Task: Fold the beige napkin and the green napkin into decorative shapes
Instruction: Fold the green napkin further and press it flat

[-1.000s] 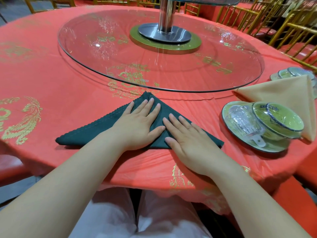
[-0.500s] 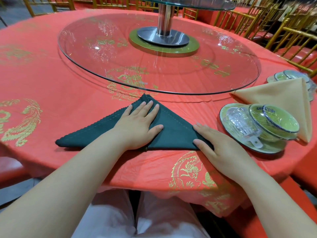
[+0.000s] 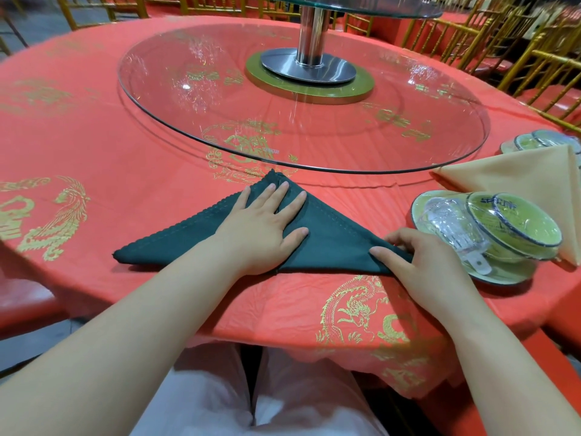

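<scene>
**Inspector:** State of the hands?

**Assistant:** The left hand (image 3: 261, 228) lies flat with fingers straight and spread. It presses the middle of the green napkin (image 3: 333, 243) onto the worktop (image 3: 125, 152). The right hand (image 3: 418, 265) has its fingers curled over the napkin's right corner, thumb on top of the cloth. I read that as a pinch on the corner.

**Inspector:** Position and heading of the item?

**Assistant:** The green napkin lies near the near edge of the worktop, folded to a triangle. Its long axis runs left to right along the near folded edge. The apex points far, toward the glass turntable (image 3: 314, 166). The left corner is free; the right corner is under the right hand.

**Inspector:** Step in hand?

**Assistant:** In my judgement, the next fold of the green napkin is just starting. The right corner is gripped but not yet lifted clear.

**Inspector:** What does the next move call for?

**Assistant:** Probably carrying that corner up and over to the apex. The left hand would anchor the centre line so the base does not slide. The wrapped dish set (image 3: 490, 234) stands just right of the right hand, so the lift should go inward, away from it.

**Inspector:** The other item?

**Assistant:** The beige napkin (image 3: 515, 180) lies at the far right, folded flat and partly behind the dishes, with neither hand on it. I judge its decorative shape is not yet made.
</scene>
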A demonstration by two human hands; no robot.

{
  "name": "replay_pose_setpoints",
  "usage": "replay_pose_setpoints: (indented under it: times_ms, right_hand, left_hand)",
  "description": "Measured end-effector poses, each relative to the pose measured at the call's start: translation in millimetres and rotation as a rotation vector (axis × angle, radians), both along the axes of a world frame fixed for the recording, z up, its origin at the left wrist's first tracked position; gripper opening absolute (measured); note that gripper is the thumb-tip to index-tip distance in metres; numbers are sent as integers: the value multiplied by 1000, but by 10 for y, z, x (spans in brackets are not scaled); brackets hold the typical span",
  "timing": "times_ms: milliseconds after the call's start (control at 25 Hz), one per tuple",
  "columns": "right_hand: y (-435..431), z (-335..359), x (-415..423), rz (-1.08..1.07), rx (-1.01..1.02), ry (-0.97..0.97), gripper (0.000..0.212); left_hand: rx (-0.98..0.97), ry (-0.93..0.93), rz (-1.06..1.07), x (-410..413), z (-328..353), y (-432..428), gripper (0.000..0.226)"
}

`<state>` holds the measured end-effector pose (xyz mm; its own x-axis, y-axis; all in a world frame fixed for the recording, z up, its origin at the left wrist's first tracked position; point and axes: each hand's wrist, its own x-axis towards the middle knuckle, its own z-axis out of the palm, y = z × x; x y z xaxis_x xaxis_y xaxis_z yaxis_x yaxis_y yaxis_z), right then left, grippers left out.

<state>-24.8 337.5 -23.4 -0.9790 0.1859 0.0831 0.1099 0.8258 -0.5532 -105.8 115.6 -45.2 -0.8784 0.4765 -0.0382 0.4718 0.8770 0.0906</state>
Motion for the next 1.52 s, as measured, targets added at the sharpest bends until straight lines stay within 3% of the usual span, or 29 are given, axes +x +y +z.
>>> replay_pose_setpoints:
  times_ms: [200,360,480,560,680,800,880,1000,1080,1160,1320,1520]
  right_hand:
    - [-2,55,2,-4,-14,-34,23]
    - [-59,150,111,-32,-462,-28,11]
    - [-132,181,134,-67,-571,45,13]
    - [-193,231,112,-69,-598,94,13]
    - [-275,310,56,-51,-634,161,16]
    - [-389,400,1,-14,-660,236,19]
    - [-503,506,-31,35,-635,298,21]
    - [-761,695,-92,123,-558,393,19]
    - [-967,784,-142,174,-489,445,7]
    - [-1192,825,-189,225,-433,484,9]
    - [-1708,744,-240,359,-228,494,18]
    - [-2176,264,-269,598,110,481,22]
  left_hand:
    - [11,-46,-1,-16,22,0,61]
    - [33,-119,-6,-119,130,47,65]
    - [239,-186,-16,-131,251,-20,67]
    - [392,-102,-20,-34,303,-200,62]
    - [458,102,12,224,323,-631,43]
    - [366,79,64,447,300,-1057,59]
    - [315,41,75,492,256,-1206,56]
    - [399,14,53,503,157,-1232,36]
    - [422,33,43,495,109,-1214,37]
    - [472,34,34,482,102,-1230,40]
    - [693,-62,237,499,198,-1485,39]
    - [808,-72,363,589,172,-1695,22]
